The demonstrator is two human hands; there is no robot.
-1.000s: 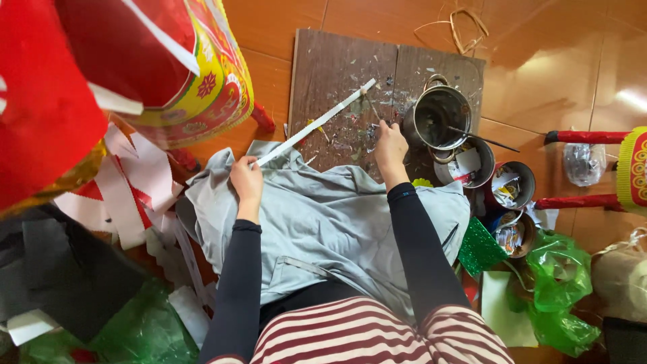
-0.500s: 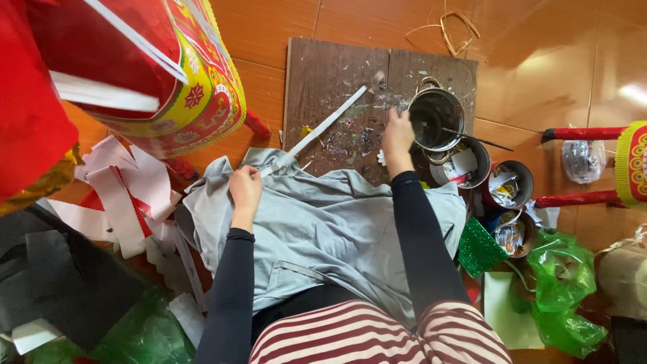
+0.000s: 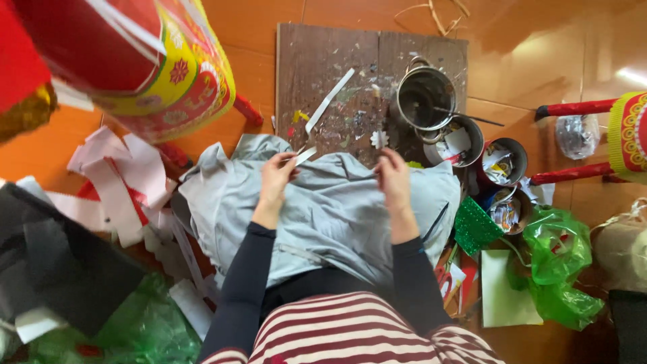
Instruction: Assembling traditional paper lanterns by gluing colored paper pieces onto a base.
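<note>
My left hand pinches the near end of a long white paper strip. The strip slants up and to the right over a paint-spattered wooden board. My right hand is raised over a grey cloth on my lap. Its fingertips pinch a small white paper flower at the board's near edge. Both forearms are in dark sleeves.
A metal pot with a stick in it stands on the board's right side. Three small tins of scraps sit beside it. A red and yellow lantern hangs at upper left. White and red paper strips lie left, green plastic bags right.
My right hand drew back from the board near the pot toward my lap, now with the small paper flower. My left hand kept the strip and moved slightly inward.
</note>
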